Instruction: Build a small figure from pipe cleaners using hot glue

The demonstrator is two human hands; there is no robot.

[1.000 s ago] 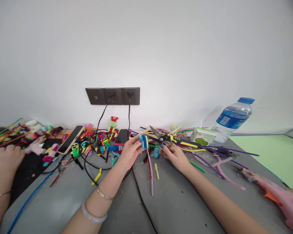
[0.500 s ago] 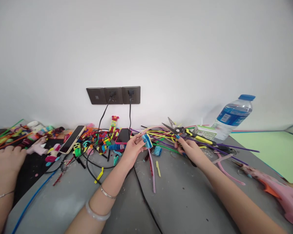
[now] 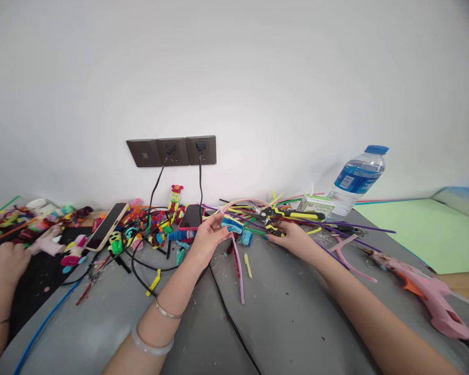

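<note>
"What are the hands doing?"

"The left hand (image 3: 208,240) is pinching the striped piece (image 3: 232,225) over the tabletop (image 3: 297,323). The right hand (image 3: 295,239) is reaching around the shears (image 3: 267,214) at the lower handle; I can't tell whether it's gripping."

"Where are the shears lying?"

"They're lying among pipe cleaners (image 3: 238,202), near the box (image 3: 316,207). A bottle (image 3: 357,179) is standing just beside that."

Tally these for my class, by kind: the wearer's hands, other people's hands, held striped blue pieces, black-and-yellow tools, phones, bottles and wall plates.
Wearer's hands: 2
Other person's hand: 1
Held striped blue piece: 1
Black-and-yellow tool: 1
Phones: 2
Bottle: 1
Wall plates: 3
Total: 11
</note>
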